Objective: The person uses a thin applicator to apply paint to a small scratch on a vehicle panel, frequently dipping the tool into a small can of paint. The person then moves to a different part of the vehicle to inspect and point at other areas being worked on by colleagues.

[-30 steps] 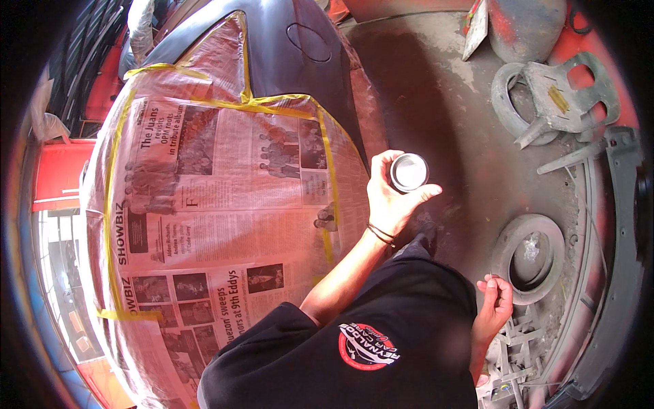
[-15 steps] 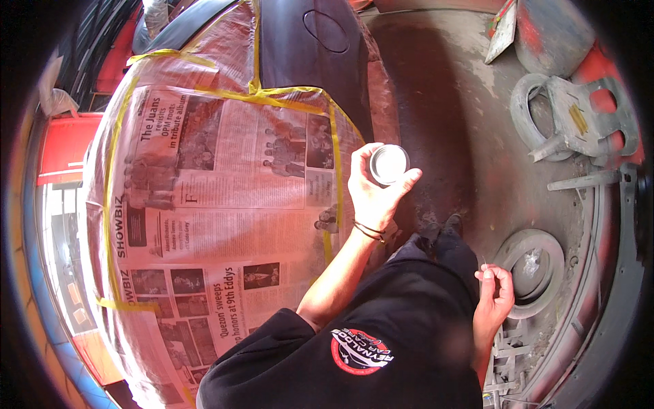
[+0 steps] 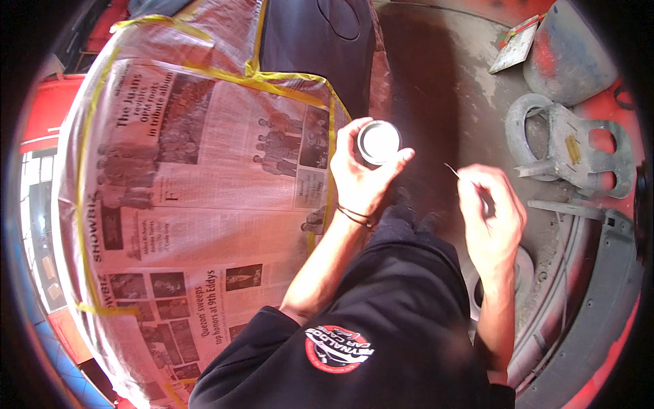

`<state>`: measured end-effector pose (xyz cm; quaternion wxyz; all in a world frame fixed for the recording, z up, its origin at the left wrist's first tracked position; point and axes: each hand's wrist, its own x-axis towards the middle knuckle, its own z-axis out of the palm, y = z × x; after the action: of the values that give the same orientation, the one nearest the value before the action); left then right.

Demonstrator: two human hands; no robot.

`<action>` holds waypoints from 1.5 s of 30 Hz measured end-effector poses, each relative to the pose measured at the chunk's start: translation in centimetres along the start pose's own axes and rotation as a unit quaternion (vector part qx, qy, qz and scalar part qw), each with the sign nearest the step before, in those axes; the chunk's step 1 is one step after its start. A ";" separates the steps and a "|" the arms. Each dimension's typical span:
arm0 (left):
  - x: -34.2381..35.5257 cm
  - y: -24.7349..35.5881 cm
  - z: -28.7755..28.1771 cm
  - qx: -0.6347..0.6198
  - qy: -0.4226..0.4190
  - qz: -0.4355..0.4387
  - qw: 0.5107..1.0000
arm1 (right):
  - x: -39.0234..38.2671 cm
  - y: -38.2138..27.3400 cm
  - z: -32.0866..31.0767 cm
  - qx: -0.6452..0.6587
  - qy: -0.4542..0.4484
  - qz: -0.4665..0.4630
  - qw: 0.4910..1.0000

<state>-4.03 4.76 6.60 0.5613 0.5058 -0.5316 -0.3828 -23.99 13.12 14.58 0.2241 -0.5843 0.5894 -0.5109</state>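
- Your left hand (image 3: 361,176) is curled part-way around a small can (image 3: 379,142), fingers at its left side and thumb along its lower right edge.
- The can sits at the far end of that hand, within its grip, its round top facing up at you; it shows bright white inside a darker rim, too glared to tell what it contains.
- Your right hand (image 3: 493,211) is nearly closed, thumb and fingertips pinched on a thin strip (image 3: 450,168), with a small gap left between thumb and curled fingers.
- The strip pokes out past those fingertips, up and to the left, its free end on the side toward the can but well apart from it.
- So the can lies to the left of your right hand and somewhat farther ahead, with floor (image 3: 436,88) showing between them.
- A dark band (image 3: 354,217) circles your left wrist; your black shirt (image 3: 402,327) fills the view below.
- Left of your left arm, newspaper (image 3: 225,180) covers a car, edged with yellow tape (image 3: 109,309); a dark panel (image 3: 306,41) shows beyond.
- Behind your right forearm lies a tire (image 3: 524,273), partly hidden; farther off stand a dusty chair (image 3: 579,146) and a drum (image 3: 572,54).
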 end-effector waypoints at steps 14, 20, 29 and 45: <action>6.8 -2.2 -1.3 0.117 -0.006 0.060 0.991 | 11.6 -0.9 10.0 -0.203 -0.110 -0.186 0.955; 7.6 -2.6 -1.4 0.116 0.013 0.065 0.991 | 13.5 -0.7 11.1 -0.198 -0.147 -0.203 0.948; 7.8 -2.3 -2.4 0.134 0.040 0.049 0.989 | 14.6 -1.7 10.9 -0.150 -0.170 -0.181 0.957; 5.3 0.7 -5.6 0.193 0.022 0.041 0.980 | 14.3 1.8 13.8 0.195 -0.094 0.020 0.976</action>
<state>2.20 0.64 8.79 0.4799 0.5903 -0.6037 -0.2385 -16.00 -5.03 12.59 0.3983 -0.5627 0.4664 -0.5543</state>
